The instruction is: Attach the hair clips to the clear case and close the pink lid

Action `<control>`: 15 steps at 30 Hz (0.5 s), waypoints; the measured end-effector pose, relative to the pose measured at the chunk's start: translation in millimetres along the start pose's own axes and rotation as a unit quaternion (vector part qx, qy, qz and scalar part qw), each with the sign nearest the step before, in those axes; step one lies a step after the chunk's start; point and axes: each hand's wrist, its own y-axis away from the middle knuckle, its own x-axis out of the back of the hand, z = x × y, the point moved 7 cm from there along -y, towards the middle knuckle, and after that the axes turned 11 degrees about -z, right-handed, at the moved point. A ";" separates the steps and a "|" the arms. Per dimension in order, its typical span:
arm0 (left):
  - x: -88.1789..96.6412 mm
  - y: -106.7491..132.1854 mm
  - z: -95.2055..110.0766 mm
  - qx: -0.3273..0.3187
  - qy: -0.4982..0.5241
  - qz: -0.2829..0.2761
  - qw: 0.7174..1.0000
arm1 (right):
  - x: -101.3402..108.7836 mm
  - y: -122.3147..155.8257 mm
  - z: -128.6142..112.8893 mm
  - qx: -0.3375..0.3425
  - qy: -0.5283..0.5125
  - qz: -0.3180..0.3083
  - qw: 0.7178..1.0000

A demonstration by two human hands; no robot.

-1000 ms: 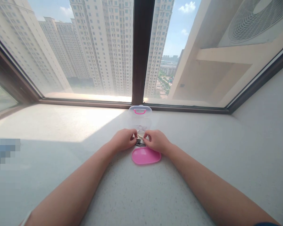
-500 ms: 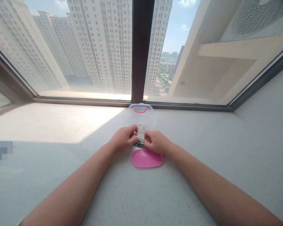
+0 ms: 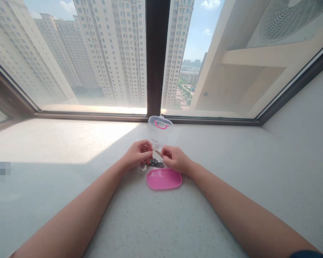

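Slim pale implement point(image 3: 158, 153): located over the middle of the sill point(image 3: 161, 222), nearer the far edge, pinched in the right hand point(image 3: 176, 158). Its free end points up and to the left, toward the other hand, with a narrow gap between.

Left hand point(image 3: 138, 154): fingers drawn in, thumb close to forefinger. A fine pale sliver point(image 3: 154, 148) shows just beside the fingertips; whether it is gripped cannot be told.

Dark metal pieces point(image 3: 157, 165): lying on the sill below the fingertips, partly covered by the left hand. Number and exact type cannot be determined.

Pink tray point(image 3: 164, 180): flat on the sill, long side across, on the near side of the metal pieces and just beside the right hand.

Translucent container part point(image 3: 153, 122) with pink handle point(image 3: 160, 125): at the far edge of the sill, below the dark window post point(image 3: 156, 57), slightly tilted. Its lower outline is indistinct.

Sunlight point(image 3: 56, 139) covers the far left corner of the sill; the far right corner meets a pale wall point(image 3: 307, 136).
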 end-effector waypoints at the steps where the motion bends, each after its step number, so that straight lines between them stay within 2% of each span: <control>1: 1.2 0.1 0.3 -0.002 0.005 0.003 1.000 | 0.3 -0.5 0.6 -0.002 0.003 0.005 1.000; 5: 15.9 3.4 6.0 -0.033 0.039 0.063 0.997 | 2.0 -1.5 2.7 -0.025 0.006 0.031 0.999; 10: 37.5 9.1 11.0 -0.082 0.052 0.171 0.981 | -0.3 -2.5 3.2 -0.049 0.014 0.016 0.999; 12: 40.9 8.1 8.0 -0.082 0.048 0.188 0.978 | -0.2 -2.9 4.1 -0.057 0.022 0.015 0.998; 15: 40.3 3.3 -1.5 -0.055 0.046 0.179 0.981 | 0.3 -3.8 5.8 -0.069 0.034 0.017 0.997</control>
